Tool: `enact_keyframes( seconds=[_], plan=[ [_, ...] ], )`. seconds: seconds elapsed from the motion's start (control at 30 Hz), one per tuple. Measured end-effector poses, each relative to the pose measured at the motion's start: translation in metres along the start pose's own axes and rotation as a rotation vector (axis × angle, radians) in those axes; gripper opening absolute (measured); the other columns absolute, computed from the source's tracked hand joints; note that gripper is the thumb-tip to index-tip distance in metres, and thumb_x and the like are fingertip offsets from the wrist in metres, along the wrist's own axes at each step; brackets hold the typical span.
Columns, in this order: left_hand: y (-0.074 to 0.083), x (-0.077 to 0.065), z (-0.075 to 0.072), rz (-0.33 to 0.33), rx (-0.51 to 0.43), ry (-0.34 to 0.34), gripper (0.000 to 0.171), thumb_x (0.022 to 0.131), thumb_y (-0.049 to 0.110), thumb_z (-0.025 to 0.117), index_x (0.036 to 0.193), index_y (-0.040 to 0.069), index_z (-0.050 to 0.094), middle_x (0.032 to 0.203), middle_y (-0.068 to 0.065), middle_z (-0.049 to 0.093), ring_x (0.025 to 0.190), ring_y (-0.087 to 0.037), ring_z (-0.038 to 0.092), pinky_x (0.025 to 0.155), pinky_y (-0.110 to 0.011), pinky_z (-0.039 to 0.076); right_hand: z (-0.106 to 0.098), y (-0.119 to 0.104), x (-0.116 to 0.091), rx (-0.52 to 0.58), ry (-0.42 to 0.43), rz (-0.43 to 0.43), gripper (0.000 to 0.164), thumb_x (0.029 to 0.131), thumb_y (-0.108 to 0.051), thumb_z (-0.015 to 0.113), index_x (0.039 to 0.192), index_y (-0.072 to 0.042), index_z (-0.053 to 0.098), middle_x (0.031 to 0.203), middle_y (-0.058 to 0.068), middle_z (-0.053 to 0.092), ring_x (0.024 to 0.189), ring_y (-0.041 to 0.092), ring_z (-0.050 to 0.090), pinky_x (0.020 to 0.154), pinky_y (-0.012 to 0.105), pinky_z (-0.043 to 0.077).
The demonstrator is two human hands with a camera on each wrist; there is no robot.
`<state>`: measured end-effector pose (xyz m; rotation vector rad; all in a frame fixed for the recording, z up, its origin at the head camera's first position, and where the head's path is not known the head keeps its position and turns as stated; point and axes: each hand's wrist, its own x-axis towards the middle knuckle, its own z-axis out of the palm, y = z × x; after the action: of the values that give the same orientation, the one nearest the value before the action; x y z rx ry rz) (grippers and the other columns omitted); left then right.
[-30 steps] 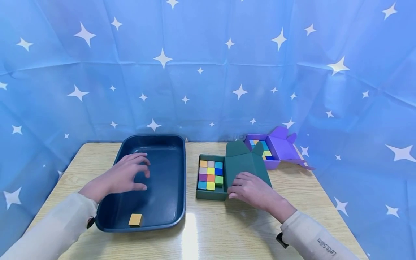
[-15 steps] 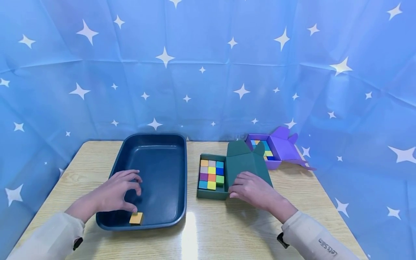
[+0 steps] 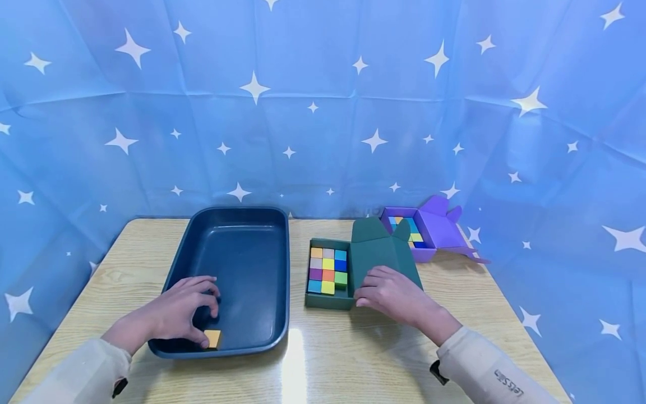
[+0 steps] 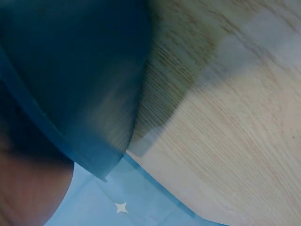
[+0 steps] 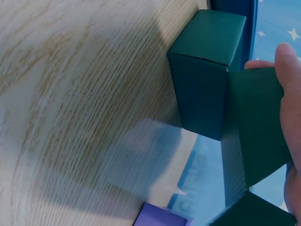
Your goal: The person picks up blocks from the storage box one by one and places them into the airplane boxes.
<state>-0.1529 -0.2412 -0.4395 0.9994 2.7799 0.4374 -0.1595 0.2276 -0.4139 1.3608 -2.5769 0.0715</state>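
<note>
My left hand [image 3: 179,308] is low inside a dark blue rectangular pan [image 3: 252,269], fingers spread and bent. Its thumb tip meets the left edge of a yellow-orange block [image 3: 214,339] on the pan's near side. The other fingers arch farther into the pan, away from the block. My right hand [image 3: 393,297] grips the near side of the lid [image 3: 373,252] of a green cardboard box [image 3: 328,303]. The right wrist view shows the thumb and a fingertip on either side of the lid's flap [image 5: 258,132]. Several coloured cubes [image 3: 328,275] sit in rows in the green box.
Behind the green lid stands a purple box [image 3: 425,256] with its lid folded out to the right, several coloured cubes inside. Everything rests on a wood-grain table [image 3: 323,365]. A blue star-patterned cloth [image 3: 323,134] hangs at the back and sides.
My left hand has come down and toward me, from the middle of the pan to the yellow-orange block, its thumb now touching it. The right hand stays at the green lid.
</note>
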Motion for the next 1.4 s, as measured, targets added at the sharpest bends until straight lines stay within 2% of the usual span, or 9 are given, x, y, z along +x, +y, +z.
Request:
enact_keyframes(
  seconds=[0.23,0.5,0.63,0.93,1.4],
  plan=[
    [-0.0010,-0.0011,0.0009,-0.017,-0.033,-0.049,0.044,0.059,0.068,0.078,0.082,0.034,0.062,0.120,0.002,0.060,0.135,-0.038,0.041,0.105,-0.066,0.032,-0.0006,-0.0002,-0.0003,0.001,-0.017,0.008,0.025,0.096,-0.038,0.059,0.102,-0.021,0.076,0.094,-0.012,0.074,0.094,0.008,0.065,0.097,0.033,0.053],
    [0.0012,-0.0011,0.0007,-0.011,-0.051,-0.070,0.031,0.062,0.061,0.081,0.075,0.039,0.061,0.118,0.004,0.061,0.134,-0.039,0.041,0.105,-0.067,0.031,-0.0015,-0.0013,0.0001,-0.010,-0.032,0.018,0.027,0.097,-0.039,0.056,0.103,-0.022,0.076,0.095,-0.012,0.074,0.095,0.009,0.065,0.098,0.033,0.052],
    [0.0018,-0.0012,0.0017,-0.002,-0.039,-0.067,0.026,0.065,0.056,0.082,0.073,0.041,0.063,0.117,0.004,0.062,0.133,-0.038,0.042,0.105,-0.067,0.032,-0.0021,-0.0012,0.0000,-0.007,-0.039,0.021,0.027,0.097,-0.039,0.057,0.103,-0.021,0.076,0.095,-0.012,0.074,0.096,0.009,0.065,0.098,0.033,0.052],
    [-0.0006,0.0011,0.0066,0.014,0.042,-0.010,0.020,0.072,0.046,0.081,0.076,0.037,0.064,0.114,0.006,0.063,0.130,-0.033,0.047,0.102,-0.063,0.038,-0.0011,-0.0007,0.0008,0.003,-0.035,0.015,0.025,0.096,-0.037,0.059,0.104,-0.021,0.076,0.096,-0.011,0.074,0.095,0.009,0.065,0.098,0.034,0.052],
    [-0.0010,0.0032,0.0069,0.000,0.013,-0.012,0.026,0.071,0.034,0.083,0.082,0.035,0.059,0.118,0.006,0.061,0.133,-0.034,0.044,0.101,-0.064,0.038,-0.0004,-0.0007,0.0009,-0.001,-0.043,0.018,0.026,0.097,-0.038,0.057,0.104,-0.022,0.076,0.096,-0.012,0.074,0.096,0.009,0.065,0.098,0.033,0.052]
  ],
)
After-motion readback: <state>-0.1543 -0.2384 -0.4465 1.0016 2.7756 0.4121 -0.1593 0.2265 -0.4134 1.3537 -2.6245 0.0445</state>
